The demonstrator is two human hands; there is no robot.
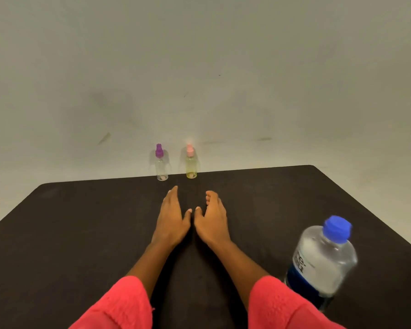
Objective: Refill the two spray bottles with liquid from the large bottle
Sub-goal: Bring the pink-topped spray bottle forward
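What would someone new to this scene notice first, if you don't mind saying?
Probably the large bottle with its blue cap, standing near on the right of the dark table. Next, the left hand and right hand, empty, stretched toward the purple-topped spray bottle and pink-topped spray bottle at the far edge.

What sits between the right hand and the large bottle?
Nothing: the head view shows only bare dark table between the right hand and the large bottle.

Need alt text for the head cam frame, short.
Two empty hands, left hand and right hand, rest open on a dark table. Purple-capped spray bottle and pink-capped spray bottle stand at the far edge; blue-capped large bottle stands near right, capped.
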